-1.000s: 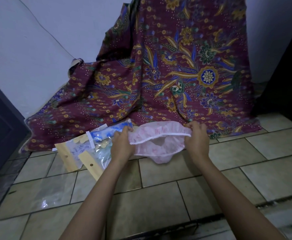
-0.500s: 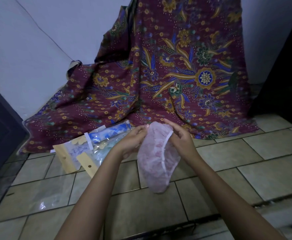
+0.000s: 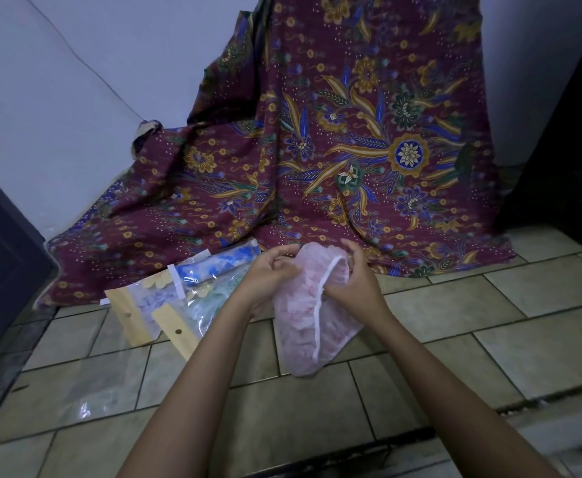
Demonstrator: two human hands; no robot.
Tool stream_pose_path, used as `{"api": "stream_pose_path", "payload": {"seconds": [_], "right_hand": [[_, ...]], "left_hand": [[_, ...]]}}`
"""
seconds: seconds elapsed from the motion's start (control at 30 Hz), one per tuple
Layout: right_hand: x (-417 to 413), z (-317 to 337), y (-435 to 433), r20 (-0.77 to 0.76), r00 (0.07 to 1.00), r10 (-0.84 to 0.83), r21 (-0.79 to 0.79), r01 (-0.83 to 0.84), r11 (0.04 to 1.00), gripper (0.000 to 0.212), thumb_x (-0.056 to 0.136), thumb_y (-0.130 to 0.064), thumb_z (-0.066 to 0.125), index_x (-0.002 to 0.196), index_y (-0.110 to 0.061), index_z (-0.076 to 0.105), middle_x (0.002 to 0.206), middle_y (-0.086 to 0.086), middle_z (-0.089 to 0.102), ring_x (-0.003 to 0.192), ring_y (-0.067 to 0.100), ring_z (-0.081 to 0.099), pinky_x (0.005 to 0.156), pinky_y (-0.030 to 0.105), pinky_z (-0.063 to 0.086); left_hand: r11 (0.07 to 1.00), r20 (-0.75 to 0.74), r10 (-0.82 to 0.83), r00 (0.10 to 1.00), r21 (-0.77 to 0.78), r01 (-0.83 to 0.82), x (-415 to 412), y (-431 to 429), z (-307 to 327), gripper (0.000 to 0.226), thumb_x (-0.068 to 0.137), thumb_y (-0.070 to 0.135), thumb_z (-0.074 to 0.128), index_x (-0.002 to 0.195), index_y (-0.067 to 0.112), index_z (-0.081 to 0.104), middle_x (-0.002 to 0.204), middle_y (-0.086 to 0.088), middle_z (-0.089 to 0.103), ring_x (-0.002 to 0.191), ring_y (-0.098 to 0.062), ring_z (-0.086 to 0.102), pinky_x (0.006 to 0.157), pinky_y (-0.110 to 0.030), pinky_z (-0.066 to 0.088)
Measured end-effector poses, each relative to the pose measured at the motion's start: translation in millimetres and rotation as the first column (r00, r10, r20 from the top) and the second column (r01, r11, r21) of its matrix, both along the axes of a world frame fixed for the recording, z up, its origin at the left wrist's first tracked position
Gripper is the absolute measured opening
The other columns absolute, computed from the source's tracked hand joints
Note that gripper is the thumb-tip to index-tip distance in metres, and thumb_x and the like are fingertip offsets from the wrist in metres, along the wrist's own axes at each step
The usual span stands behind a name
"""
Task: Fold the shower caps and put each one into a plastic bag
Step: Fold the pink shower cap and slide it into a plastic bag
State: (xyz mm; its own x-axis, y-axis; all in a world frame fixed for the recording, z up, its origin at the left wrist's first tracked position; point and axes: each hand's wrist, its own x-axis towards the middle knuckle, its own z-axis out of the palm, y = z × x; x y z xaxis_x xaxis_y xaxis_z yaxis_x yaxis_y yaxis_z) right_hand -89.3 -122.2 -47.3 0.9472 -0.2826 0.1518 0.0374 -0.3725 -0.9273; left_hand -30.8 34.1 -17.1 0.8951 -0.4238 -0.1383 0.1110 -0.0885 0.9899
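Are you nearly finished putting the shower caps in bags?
Some look done: packed bags lie on the floor by the patterned cloth. In hand: the left hand and right hand hold the pink shower cap, bunched and hanging, not yet bagged. Left: finish folding it and slip it into a bag, perhaps the clear plastic bag lying nearby. No other loose caps show.

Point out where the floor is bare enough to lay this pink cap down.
Bare tiles lie right of the right forearm, below the patterned cloth's hem, and nearer, beneath the pink cap. Left is crowded: packed bags and an empty clear bag cover the tiles.
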Motion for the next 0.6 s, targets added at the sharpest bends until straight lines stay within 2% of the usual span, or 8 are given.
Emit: {"api": "stream_pose_path", "payload": {"seconds": [0.07, 0.13, 0.27, 0.33, 0.4, 0.47, 0.53, 0.6], "right_hand": [[0, 1, -5, -0.038, 0.998, 0.050, -0.031, -0.051, 0.998, 0.089, 0.070, -0.015, 0.079, 0.140, -0.024, 0.026, 0.112, 0.000, 0.053, 0.098, 0.019, 0.056, 0.086, 0.038, 0.050], [1, 2, -11, -0.084, 0.995, 0.057, -0.141, -0.068, 0.988, 0.084, 0.071, -0.011, 0.076, 0.139, -0.024, 0.030, 0.106, 0.006, 0.060, 0.090, 0.023, 0.060, 0.078, 0.038, 0.051], [4, 0, -16, 0.046, 0.992, -0.117, -0.559, 0.123, 0.820, 0.034, 0.081, -0.008, 0.062, 0.114, -0.010, 0.056, 0.096, 0.012, 0.065, 0.081, 0.030, 0.062, 0.064, 0.035, 0.044], [4, -2, -17, 0.129, 0.966, -0.224, -0.631, 0.254, 0.733, 0.027, 0.080, 0.004, 0.056, 0.106, -0.004, 0.058, 0.102, 0.016, 0.059, 0.072, 0.033, 0.060, 0.057, 0.035, 0.044], [2, -3, -17, 0.172, 0.943, -0.285, -0.635, 0.327, 0.700, 0.027, 0.077, 0.011, 0.055, 0.102, -0.001, 0.056, 0.104, 0.019, 0.052, 0.060, 0.032, 0.056, 0.050, 0.037, 0.046], [3, -2, -15, 0.185, 0.945, -0.269, -0.619, 0.325, 0.715, 0.032, 0.076, 0.010, 0.055, 0.106, -0.002, 0.055, 0.108, 0.018, 0.049, 0.065, 0.030, 0.055, 0.052, 0.034, 0.044], [4, -1, -16, 0.116, 0.980, -0.159, -0.556, 0.197, 0.808, 0.037, 0.080, -0.003, 0.058, 0.116, -0.008, 0.054, 0.114, 0.010, 0.047, 0.086, 0.024, 0.054, 0.066, 0.030, 0.043], [5, -1, -18, 0.024, 0.999, -0.045, -0.317, 0.051, 0.947, 0.035, 0.087, -0.020, 0.059, 0.121, -0.014, 0.053, 0.115, 0.003, 0.047, 0.099, 0.017, 0.050, 0.079, 0.027, 0.042]], "left_hand": [[1.000, 0.017, 0.023, 1.000, -0.002, -0.023, 3, 6, -5, 0.033, 0.087, -0.009, 0.053, 0.114, 0.009, 0.057, 0.081, -0.004, 0.066, 0.075, -0.014, 0.064, 0.072, -0.028, 0.054], [0.997, 0.008, 0.076, 0.997, -0.026, -0.076, 5, 9, -9, 0.028, 0.088, -0.010, 0.051, 0.105, 0.010, 0.059, 0.069, -0.001, 0.067, 0.062, -0.009, 0.065, 0.060, -0.023, 0.056], [0.993, 0.020, 0.120, 0.993, 0.015, -0.120, 8, 16, -15, 0.023, 0.090, -0.010, 0.046, 0.098, 0.009, 0.058, 0.063, -0.003, 0.063, 0.048, -0.006, 0.060, 0.048, -0.019, 0.051], [0.994, 0.034, 0.108, 0.994, 0.033, -0.109, 9, 18, -16, 0.026, 0.091, -0.011, 0.044, 0.092, 0.011, 0.058, 0.066, -0.005, 0.062, 0.050, -0.008, 0.059, 0.046, -0.017, 0.050], [0.993, 0.035, 0.107, 0.994, 0.047, -0.108, 10, 19, -20, 0.029, 0.091, -0.012, 0.041, 0.087, 0.012, 0.058, 0.056, 0.000, 0.061, 0.047, -0.006, 0.057, 0.042, -0.014, 0.045], [0.991, 0.040, 0.120, 0.992, 0.057, -0.123, 12, 21, -24, 0.032, 0.091, -0.012, 0.040, 0.086, 0.014, 0.058, 0.059, -0.001, 0.061, 0.051, -0.008, 0.055, 0.046, -0.016, 0.043], [0.987, 0.043, 0.148, 0.988, 0.051, -0.150, 13, 22, -27, 0.036, 0.091, -0.013, 0.039, 0.087, 0.017, 0.058, 0.074, -0.008, 0.060, 0.062, -0.014, 0.053, 0.053, -0.022, 0.044], [0.981, 0.011, 0.192, 0.981, -0.003, -0.192, 13, 22, -29, 0.039, 0.091, -0.016, 0.036, 0.087, 0.017, 0.056, 0.068, -0.002, 0.064, 0.056, -0.008, 0.059, 0.050, -0.020, 0.048]]}}
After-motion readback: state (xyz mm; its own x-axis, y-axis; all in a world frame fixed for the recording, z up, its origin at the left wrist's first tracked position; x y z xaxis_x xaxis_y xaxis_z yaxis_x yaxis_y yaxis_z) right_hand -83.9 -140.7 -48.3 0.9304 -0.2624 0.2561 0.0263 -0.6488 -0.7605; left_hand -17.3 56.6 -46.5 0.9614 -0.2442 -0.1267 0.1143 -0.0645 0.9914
